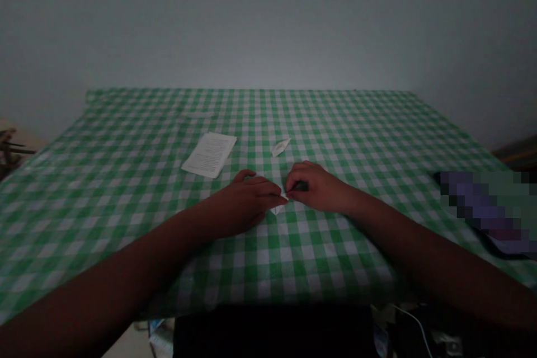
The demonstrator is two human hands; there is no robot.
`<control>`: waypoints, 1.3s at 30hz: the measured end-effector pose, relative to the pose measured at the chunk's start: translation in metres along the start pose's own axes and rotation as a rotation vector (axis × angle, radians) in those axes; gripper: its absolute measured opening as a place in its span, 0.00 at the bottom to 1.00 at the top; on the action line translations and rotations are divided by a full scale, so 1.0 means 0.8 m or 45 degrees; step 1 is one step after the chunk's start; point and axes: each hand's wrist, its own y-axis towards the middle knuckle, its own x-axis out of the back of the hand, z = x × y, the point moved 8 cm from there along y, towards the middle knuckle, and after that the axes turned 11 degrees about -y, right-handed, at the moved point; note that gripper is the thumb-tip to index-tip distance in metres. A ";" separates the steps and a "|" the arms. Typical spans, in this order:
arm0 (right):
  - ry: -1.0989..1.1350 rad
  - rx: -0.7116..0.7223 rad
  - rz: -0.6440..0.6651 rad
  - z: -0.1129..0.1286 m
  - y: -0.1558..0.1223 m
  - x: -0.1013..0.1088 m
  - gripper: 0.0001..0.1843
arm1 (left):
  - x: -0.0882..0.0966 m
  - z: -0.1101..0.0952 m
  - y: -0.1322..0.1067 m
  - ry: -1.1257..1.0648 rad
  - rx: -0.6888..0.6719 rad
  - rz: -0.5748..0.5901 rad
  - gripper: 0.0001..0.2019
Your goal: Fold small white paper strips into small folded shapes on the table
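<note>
My left hand (247,204) lies low over the table, its fingers together on a small piece of folded white paper (277,209). Most of that paper is hidden under the fingers; a pointed corner shows below them. Close by on the right, my right hand (312,185) is curled, thumb and forefinger pinching the paper's edge near my left fingertips. A dark patch shows inside the curl of the right hand; I cannot tell whether it is shadow or an object. Beyond the hands lies another small folded paper (281,147), pointed at its ends.
A stack of printed sheets (211,155) rests to the left, beyond my left hand. The table has a green and white checked cloth (260,268). At the right edge lies a flat dark-edged object (482,212), its surface blurred out. A plain wall (268,22) stands behind the table.
</note>
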 end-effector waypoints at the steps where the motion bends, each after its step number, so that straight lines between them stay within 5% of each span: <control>1: -0.007 -0.016 -0.002 0.000 0.000 -0.001 0.02 | -0.001 0.000 0.000 0.016 0.007 0.011 0.23; 15: -0.234 -0.239 -0.056 0.005 -0.001 -0.001 0.03 | -0.002 -0.005 0.000 0.118 0.051 0.034 0.24; 29: -0.170 -0.077 -0.113 0.000 -0.006 0.008 0.05 | 0.001 -0.012 0.000 0.144 0.104 -0.003 0.23; 39: -0.202 -0.168 -0.138 0.000 -0.003 0.008 0.06 | 0.003 -0.012 -0.001 0.077 0.084 0.011 0.24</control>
